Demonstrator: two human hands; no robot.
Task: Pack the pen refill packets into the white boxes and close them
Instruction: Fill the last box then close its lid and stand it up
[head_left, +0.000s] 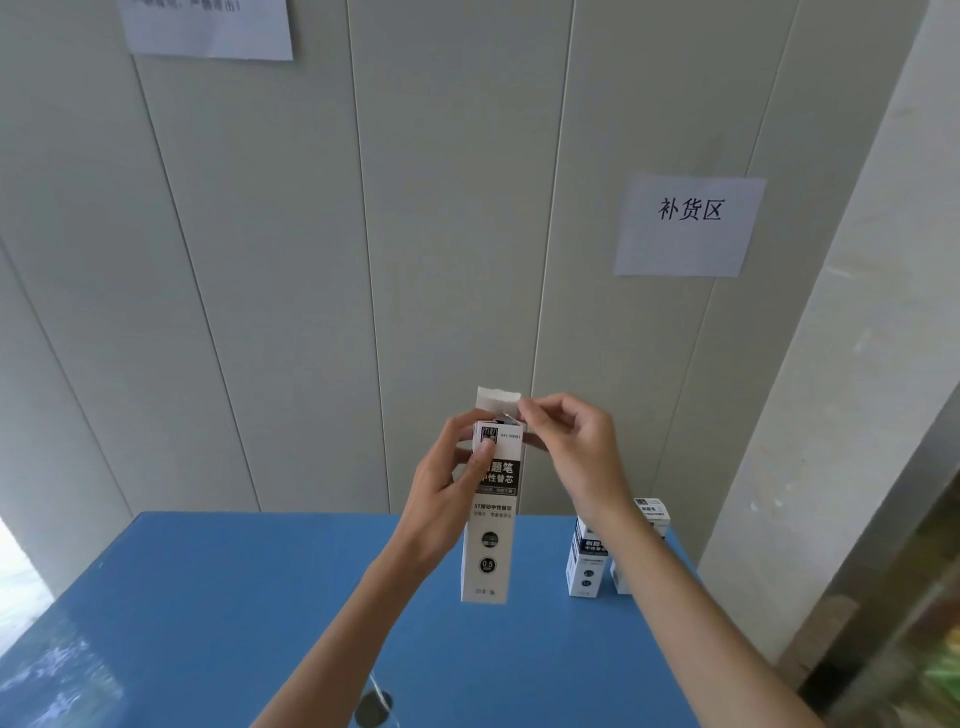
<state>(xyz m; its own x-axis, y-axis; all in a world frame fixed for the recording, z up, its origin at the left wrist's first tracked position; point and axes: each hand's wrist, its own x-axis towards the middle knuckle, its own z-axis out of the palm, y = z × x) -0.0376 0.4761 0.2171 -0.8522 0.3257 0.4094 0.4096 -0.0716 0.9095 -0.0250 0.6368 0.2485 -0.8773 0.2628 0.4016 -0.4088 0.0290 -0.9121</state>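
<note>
— Grey wall panels (452, 234) behind, blue tabletop (234, 613) in front. What's the person got hold of?

— One tall white box (489, 519), held upright above the tabletop, about the middle of the view. Its top flap (497, 399) stands open, pointing up.

— Which of the hands has it?

— The left hand (452, 483) is wrapped round the upper part of the box, thumb laid across the printed front, fingers behind. The right hand (571, 441) sits just to the right of the open mouth, thumb and forefinger pinched together on something small at the top edge, right beside the flap. I can't tell whether that's a side tab or the tip of a packet.

— Any refill packets showing?

— Something dark shows inside the mouth of the box, but it's too small to name.

— How many boxes altogether?

— Three that I can count. The one in the hands, plus two more standing upright on the tabletop at the far right: a nearer box (587, 564) and, just beside it, another box (644, 535) partly hidden behind the right forearm. Both appear shut on top.

— Anything else in the room?

— Two sheets of paper on the wall: a sign (688, 223) with three printed characters on the right, and a paper notice (208, 26) at upper left, cut off by the edge. One dark round hole (371, 709) in the tabletop near the bottom edge.
</note>
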